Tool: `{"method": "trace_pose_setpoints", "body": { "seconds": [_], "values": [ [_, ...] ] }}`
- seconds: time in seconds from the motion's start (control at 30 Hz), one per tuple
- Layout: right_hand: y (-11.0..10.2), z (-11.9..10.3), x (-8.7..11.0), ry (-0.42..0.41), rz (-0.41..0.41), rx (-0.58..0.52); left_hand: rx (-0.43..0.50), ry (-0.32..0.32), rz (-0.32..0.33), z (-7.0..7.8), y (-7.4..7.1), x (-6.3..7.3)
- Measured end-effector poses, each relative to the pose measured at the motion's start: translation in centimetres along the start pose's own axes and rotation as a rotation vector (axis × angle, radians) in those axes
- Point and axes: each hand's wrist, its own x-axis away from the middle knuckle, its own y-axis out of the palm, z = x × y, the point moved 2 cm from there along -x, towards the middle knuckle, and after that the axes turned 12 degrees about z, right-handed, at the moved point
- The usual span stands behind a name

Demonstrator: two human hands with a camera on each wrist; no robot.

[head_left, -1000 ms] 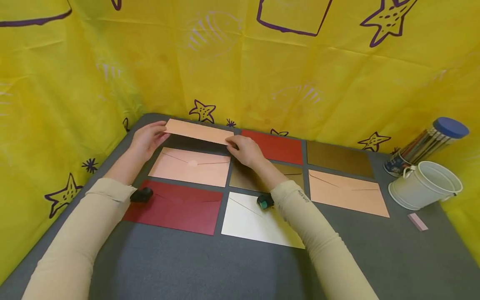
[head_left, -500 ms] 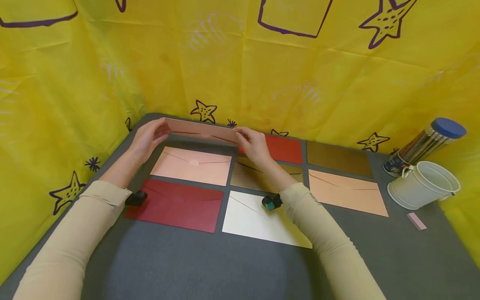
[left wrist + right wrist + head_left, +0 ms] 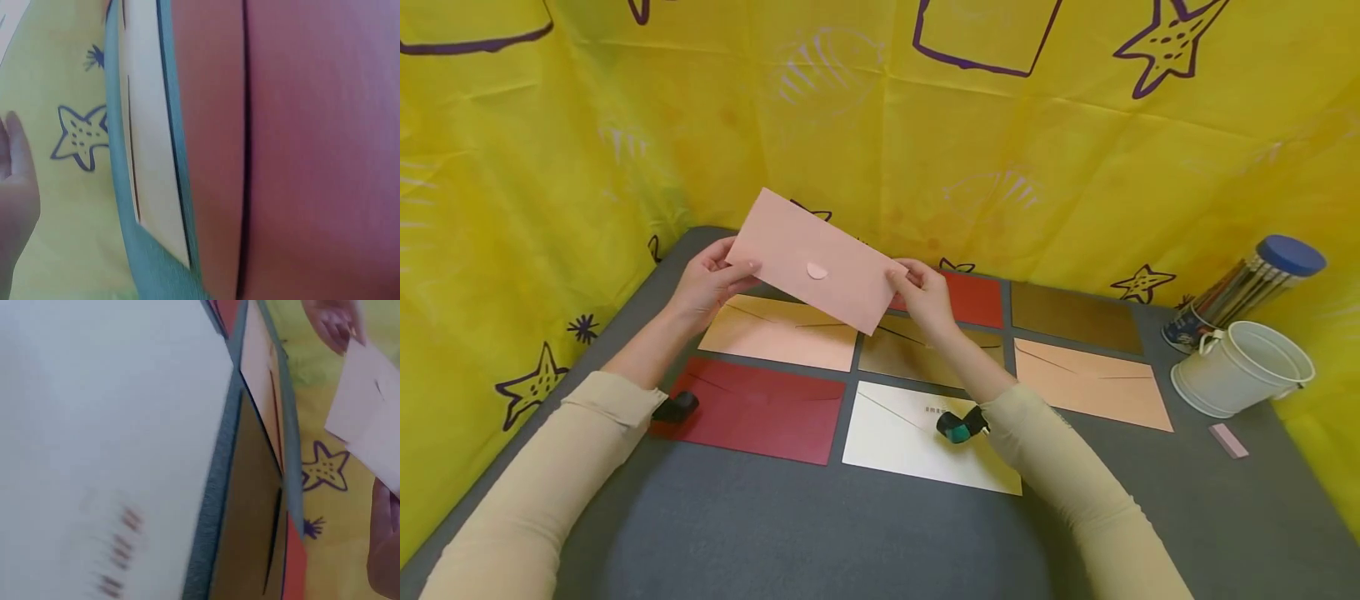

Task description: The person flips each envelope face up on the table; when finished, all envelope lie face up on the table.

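Observation:
A pink envelope [image 3: 816,237] with a small round seal is held up over the back left of the table, its face tilted toward me and its left end higher. My left hand [image 3: 706,279] pinches its lower left corner, thumb on the front. At the right end my right hand [image 3: 927,293] pinches the edge between thumb and fingers. Beneath it lies a peach envelope [image 3: 775,337], partly covered in the head view. A brown envelope [image 3: 891,346] is beside that one. The right wrist view also catches the held envelope [image 3: 359,394] with both hands.
Nearer me lie a dark red envelope [image 3: 775,417] and a white envelope [image 3: 887,437]. Further right are a red envelope [image 3: 977,300], another brown one and another peach one. A white bucket [image 3: 1232,375], a blue-topped pencil tube [image 3: 1291,256] and a pink eraser-like block [image 3: 1228,441] stand at right.
The held envelope has turned from nearly edge-on to showing its sealed face, and its left end has risen. My right hand has shifted slightly right.

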Motion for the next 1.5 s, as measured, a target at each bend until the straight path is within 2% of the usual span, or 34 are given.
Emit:
{"method": "trace_pose_setpoints", "body": {
  "seconds": [0.13,0.2,0.3,0.4,0.53,0.63,0.77,0.87,0.93,1.0,1.1,1.17,1.23,1.33,1.5],
  "values": [
    [-0.4,0.5,1.2,0.143,-0.040,-0.087,0.111,-0.026,0.017,-0.2,0.6,0.2],
    [-0.6,0.8,1.9,0.186,-0.077,-0.110,0.155,-0.043,0.031,-0.3,0.9,0.3],
    [-0.8,1.1,2.9,0.223,-0.174,-0.111,0.163,-0.067,0.068,-0.5,1.4,0.4],
    [-0.8,1.5,3.9,0.254,-0.327,-0.073,0.088,-0.095,0.110,-0.8,2.1,0.4],
    [-0.6,1.7,5.0,0.277,-0.542,0.007,-0.093,-0.133,0.130,-1.3,3.4,0.6],
    [-0.4,1.3,5.4,0.299,-0.615,0.005,-0.236,-0.149,0.109,-1.7,4.5,1.1],
    [-0.6,0.5,5.0,0.324,-0.550,-0.092,-0.416,-0.170,0.036,-2.3,6.4,2.1],
    [-1.0,-0.1,4.3,0.319,-0.465,-0.154,-0.495,-0.194,-0.041,-2.6,7.7,2.9],
    [-1.4,-0.3,4.0,0.308,-0.440,-0.165,-0.529,-0.210,-0.097,-2.8,8.5,3.4],
    [-1.7,-0.6,4.0,0.289,-0.445,-0.126,-0.553,-0.221,-0.151,-3.0,9.1,3.9],
    [-2.1,-0.3,4.1,0.246,-0.503,-0.047,-0.601,-0.232,-0.214,-3.1,9.6,4.4],
    [-2.3,0.0,4.3,0.217,-0.536,-0.018,-0.631,-0.236,-0.243,-3.3,9.7,4.7],
    [-2.6,0.2,4.4,0.197,-0.527,-0.005,-0.664,-0.239,-0.261,-3.4,9.7,4.7],
    [-3.0,0.2,4.2,0.192,-0.451,-0.027,-0.696,-0.259,-0.271,-3.6,9.3,4.8],
    [-4.2,0.3,3.1,0.267,-0.226,-0.109,-0.699,-0.309,-0.241,-3.7,8.4,4.8]
  ]
}}
